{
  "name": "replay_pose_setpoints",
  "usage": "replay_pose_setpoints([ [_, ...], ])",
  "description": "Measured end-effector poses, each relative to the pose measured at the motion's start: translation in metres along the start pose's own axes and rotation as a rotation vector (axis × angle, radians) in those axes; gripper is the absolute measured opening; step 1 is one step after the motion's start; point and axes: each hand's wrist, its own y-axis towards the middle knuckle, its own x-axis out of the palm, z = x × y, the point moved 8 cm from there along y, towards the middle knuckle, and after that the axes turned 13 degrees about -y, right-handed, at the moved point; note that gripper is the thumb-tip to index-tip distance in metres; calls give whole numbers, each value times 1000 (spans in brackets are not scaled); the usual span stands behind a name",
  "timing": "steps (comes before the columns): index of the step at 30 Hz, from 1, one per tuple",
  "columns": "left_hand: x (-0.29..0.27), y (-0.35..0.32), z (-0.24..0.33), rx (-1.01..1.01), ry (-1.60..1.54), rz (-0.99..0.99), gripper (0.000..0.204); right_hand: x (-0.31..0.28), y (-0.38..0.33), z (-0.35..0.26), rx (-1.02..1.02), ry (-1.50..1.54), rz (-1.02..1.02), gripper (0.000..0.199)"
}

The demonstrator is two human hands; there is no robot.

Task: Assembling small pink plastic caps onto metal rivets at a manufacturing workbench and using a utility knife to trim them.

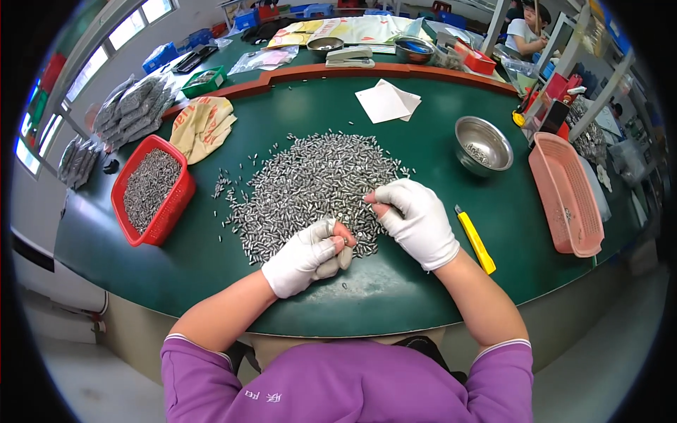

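Note:
A broad heap of small shiny metal pins [317,176] lies on the green tabletop [437,296]. My left hand [310,255], in a white glove with bare fingertips, is curled at the heap's near edge. Its thumb and index finger pinch a small metal piece, mostly hidden by the fingers. My right hand [416,218], gloved the same way, hovers at the heap's right side. Its thumb and index fingertips are close together over the pins; whether a pin is between them is too small to tell. One loose pin [345,285] lies just below my left hand.
To the left stands a red basket [187,190] full of metal pieces, near a yellowish cloth [204,127]. On the right are a steel bowl [502,144], a yellow utility knife [476,240] and a pink basket [592,243]. White paper sheets [384,102] lie farther back; another person [525,35] sits beyond.

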Motion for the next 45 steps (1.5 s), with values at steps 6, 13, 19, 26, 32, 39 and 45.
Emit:
replay_pose_setpoints([
  [6,-4,-6,1,-5,-171,-31,17,-5,-5,-40,-275,7,16,17],
  [13,-12,-5,0,35,-206,11,19,6,-9,-52,-302,-228,-13,18],
  [19,-6,-5,4,40,-183,-16,17,4,-5,1,28,-473,15,59],
  [26,-9,-6,6,40,-178,27,15,5,-6,-37,-210,-157,7,36],
  [32,-8,-6,3,9,-187,34,14,3,-6,-56,-348,-69,-6,29],
  [39,-8,-6,3,22,-180,58,15,11,-8,-53,-356,-66,-29,30],
  [45,-8,-6,2,3,-180,53,17,10,-7,-51,-359,-119,-60,27],
])
